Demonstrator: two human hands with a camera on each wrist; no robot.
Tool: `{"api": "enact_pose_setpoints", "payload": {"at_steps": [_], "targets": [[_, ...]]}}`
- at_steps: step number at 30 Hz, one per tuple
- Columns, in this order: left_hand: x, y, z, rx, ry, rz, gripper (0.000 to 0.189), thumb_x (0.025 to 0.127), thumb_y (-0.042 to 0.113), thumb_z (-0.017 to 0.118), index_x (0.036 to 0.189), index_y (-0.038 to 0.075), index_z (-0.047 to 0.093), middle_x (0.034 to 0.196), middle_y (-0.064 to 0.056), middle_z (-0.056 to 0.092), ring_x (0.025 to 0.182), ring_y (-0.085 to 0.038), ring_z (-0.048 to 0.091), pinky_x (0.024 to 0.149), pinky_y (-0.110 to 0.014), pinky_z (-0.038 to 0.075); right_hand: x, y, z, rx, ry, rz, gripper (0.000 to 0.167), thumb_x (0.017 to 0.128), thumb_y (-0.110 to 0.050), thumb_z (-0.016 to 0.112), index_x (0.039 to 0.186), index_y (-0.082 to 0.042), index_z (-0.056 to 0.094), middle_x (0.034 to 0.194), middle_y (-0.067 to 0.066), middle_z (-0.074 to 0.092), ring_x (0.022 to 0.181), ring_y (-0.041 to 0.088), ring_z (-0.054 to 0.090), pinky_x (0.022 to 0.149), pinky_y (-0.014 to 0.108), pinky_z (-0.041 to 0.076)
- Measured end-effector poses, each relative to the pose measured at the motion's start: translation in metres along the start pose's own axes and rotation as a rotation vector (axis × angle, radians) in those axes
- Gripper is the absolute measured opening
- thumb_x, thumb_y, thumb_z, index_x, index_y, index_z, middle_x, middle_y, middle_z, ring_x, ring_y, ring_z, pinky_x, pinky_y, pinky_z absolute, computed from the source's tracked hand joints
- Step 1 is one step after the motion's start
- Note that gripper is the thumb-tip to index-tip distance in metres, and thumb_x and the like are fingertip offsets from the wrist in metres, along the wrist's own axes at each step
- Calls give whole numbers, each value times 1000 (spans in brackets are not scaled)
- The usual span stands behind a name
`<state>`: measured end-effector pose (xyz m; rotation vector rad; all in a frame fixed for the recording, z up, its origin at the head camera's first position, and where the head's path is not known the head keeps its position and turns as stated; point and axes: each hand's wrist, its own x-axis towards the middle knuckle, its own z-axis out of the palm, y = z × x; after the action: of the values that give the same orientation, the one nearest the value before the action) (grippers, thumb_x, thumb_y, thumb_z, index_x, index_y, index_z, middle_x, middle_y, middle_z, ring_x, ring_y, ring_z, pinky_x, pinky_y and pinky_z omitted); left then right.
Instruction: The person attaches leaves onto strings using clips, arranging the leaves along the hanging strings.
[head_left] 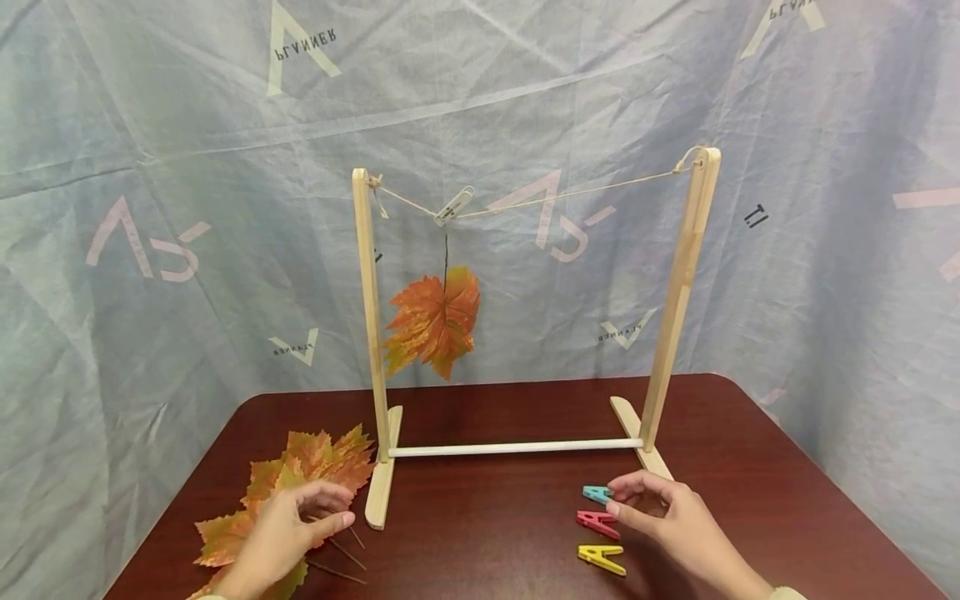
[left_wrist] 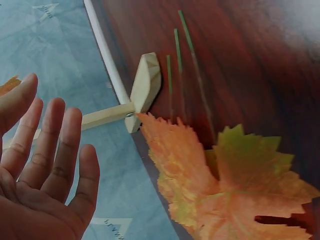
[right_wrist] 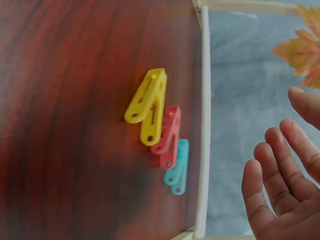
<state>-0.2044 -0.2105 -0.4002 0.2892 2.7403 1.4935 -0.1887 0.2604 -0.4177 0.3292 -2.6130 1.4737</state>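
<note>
My left hand (head_left: pixel 288 529) hovers over a pile of orange and yellow artificial maple leaves (head_left: pixel 258 479) at the table's left, fingers relaxed and holding nothing. Thin leaf stems (left_wrist: pixel 200 82) stick out beyond the pile. On the right, my right hand (head_left: pixel 667 517) is held loosely beside three clothespins, its palm bare in the right wrist view. The clothespins are blue (head_left: pixel 597 494), red (head_left: pixel 597 523) and yellow (head_left: pixel 602 558), lying in a row. One maple leaf (head_left: pixel 435 321) hangs by its stem from a white clothespin (head_left: pixel 454 206) clipped on a string (head_left: pixel 570 193).
A wooden stand with a left post (head_left: pixel 371 317) and a right post (head_left: pixel 681 292) carries the sagging string. A white rod (head_left: pixel 517 448) joins its feet low over the dark red table (head_left: pixel 487 533). Grey printed cloth (head_left: pixel 480 100) hangs behind.
</note>
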Motion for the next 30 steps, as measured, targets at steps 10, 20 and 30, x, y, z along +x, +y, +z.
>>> {"api": "enact_pose_setpoints", "payload": {"at_steps": [10, 20, 30], "targets": [[-2, -17, 2, 84, -68, 17, 25, 87, 14, 81, 108, 4, 73, 92, 0, 72, 82, -19, 66, 67, -29, 53, -8, 15, 5, 107, -103, 85, 30, 94, -14, 75, 115, 6, 67, 97, 7, 68, 83, 9, 65, 71, 25, 55], [-3, -38, 2, 115, -160, 71, 24, 85, 15, 83, 105, 5, 73, 89, 1, 71, 76, -9, 65, 66, -26, 52, -13, 31, 7, 81, -172, 109, 31, 92, -18, 76, 114, 2, 67, 102, 8, 69, 85, 8, 65, 73, 25, 54], [2, -52, 0, 174, -284, 107, 17, 86, 11, 82, 99, 7, 71, 86, 4, 69, 74, -4, 63, 66, -25, 52, -13, 41, 10, 25, -220, 145, 32, 89, -22, 80, 110, 0, 68, 96, 5, 68, 83, 13, 65, 72, 26, 53]]}}
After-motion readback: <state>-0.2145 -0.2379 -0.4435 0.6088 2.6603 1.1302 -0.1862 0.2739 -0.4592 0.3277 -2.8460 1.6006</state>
